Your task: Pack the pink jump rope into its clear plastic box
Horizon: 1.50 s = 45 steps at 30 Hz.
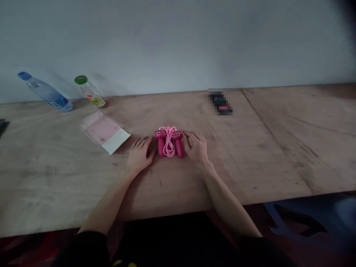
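Jump rope point(168, 139) lies midway between the table's point(178, 196) front and back edges, cord bundled between its handles, presumably against tangling; left hand point(141, 155) and right hand point(197, 148) flank it, loosely spread, apparently gripping nothing, right-hand contact unclear.

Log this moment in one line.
left hand: open, left of jump rope | right hand: open, right of it, contact unclear | jump rope: bundled between hands | pink packet: farther left

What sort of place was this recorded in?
Probably an indoor room, though its use is unclear: a marked wooden table set along a pale wall, with what looks like a blue plastic seat below.
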Tool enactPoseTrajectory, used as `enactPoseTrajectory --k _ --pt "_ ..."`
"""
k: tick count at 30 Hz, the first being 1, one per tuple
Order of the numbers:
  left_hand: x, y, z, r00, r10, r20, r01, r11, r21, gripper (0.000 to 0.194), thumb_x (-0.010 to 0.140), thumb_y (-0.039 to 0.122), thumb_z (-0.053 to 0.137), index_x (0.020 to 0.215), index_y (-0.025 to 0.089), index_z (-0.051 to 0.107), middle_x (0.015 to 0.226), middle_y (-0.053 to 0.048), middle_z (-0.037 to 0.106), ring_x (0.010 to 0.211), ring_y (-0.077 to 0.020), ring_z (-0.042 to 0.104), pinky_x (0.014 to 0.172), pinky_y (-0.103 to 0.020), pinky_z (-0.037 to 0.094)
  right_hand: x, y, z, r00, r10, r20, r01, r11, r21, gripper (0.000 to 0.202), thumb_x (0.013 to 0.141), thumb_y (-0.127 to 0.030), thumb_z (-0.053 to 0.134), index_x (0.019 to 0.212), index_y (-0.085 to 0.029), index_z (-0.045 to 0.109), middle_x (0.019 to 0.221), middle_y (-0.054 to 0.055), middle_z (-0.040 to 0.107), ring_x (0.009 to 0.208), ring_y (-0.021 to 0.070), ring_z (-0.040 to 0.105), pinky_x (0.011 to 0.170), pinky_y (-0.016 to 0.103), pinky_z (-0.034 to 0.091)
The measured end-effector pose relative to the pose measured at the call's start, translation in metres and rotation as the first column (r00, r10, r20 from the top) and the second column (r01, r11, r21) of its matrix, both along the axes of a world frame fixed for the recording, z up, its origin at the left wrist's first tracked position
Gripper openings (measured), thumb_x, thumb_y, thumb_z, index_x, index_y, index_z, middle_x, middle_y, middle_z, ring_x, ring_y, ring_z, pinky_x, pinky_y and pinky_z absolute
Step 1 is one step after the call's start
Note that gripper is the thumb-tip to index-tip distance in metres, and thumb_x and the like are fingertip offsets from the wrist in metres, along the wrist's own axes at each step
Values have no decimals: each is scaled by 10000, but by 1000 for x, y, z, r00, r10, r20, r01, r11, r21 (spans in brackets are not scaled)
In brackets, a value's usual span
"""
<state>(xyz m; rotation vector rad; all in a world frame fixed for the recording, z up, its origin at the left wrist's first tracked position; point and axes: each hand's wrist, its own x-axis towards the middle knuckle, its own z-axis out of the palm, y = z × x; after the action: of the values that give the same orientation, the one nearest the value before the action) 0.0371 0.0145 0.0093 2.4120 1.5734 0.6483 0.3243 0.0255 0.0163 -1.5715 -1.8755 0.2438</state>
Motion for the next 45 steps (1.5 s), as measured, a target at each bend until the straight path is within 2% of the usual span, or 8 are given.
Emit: enactPoseTrajectory --k 3,6,13,19,22,29,39,45 --pt "12 -3 8 990 43 136 -49 998 39 397 1069 413 572 1397 222 685 1309 -118 783 1218 -299 737 1085 -479 592 -19 -10 6 1000 -18 6 18 999 27 389 1097 -399 475 1190 -256 824 1194 112 815 1093 282 756 991 428 603" --pt "30 0 15 982 13 187 -19 999 33 286 1083 370 567 1282 266 744 1150 -74 802 1083 -250 759 983 -414 620 -34 -15 3 998 -17 55 17 1000 3 350 1079 -441 542 1099 -279 851 1097 86 832 981 265 764 887 385 608" --pt "59 24 18 993 -29 111 25 999 38 273 1058 326 603 1248 265 790 1177 -82 767 1072 -250 738 885 -374 618 -40 -9 -1 990 14 139 -11 1000 -24 309 1035 -313 560 1098 -303 863 1116 65 837 986 280 746 895 407 605" --pt "58 25 18 992 -126 -18 127 988 93 414 1074 268 554 1457 325 700 1176 -91 722 1092 -274 688 949 -435 561 -41 -9 -5 989 55 138 -49 998 -47 294 1023 -257 594 1143 -295 859 1146 70 823 1047 276 735 912 381 596" --pt "57 32 29 981 -163 -109 174 979 106 340 1033 226 603 1322 285 773 1201 -99 728 1112 -297 670 993 -483 525 -40 -8 -8 989 56 135 -53 998 -28 265 1011 -239 631 1135 -282 861 1103 74 822 1017 266 732 897 361 588" --pt "52 66 54 925 -342 -168 353 935 44 267 973 117 605 1062 244 822 1131 -77 736 1096 -265 653 1011 -451 507 -40 -8 -11 992 53 114 -56 998 27 226 1012 -248 658 1124 -271 853 1096 86 816 982 266 722 899 364 577" --pt "45 73 41 920 -387 -56 390 920 45 202 946 117 636 990 224 801 1183 -75 716 1159 -268 635 1046 -446 518 -41 -9 -9 994 46 97 -52 997 51 244 1043 -277 613 1113 -268 846 1094 90 810 984 264 714 898 371 578" --pt "45 72 40 913 -407 29 407 914 -3 155 907 146 667 919 211 807 1204 -93 699 1202 -280 612 1074 -467 533 -40 -9 -11 995 14 104 -18 999 38 208 985 -274 672 1086 -277 854 1070 79 808 991 266 720 843 354 577"
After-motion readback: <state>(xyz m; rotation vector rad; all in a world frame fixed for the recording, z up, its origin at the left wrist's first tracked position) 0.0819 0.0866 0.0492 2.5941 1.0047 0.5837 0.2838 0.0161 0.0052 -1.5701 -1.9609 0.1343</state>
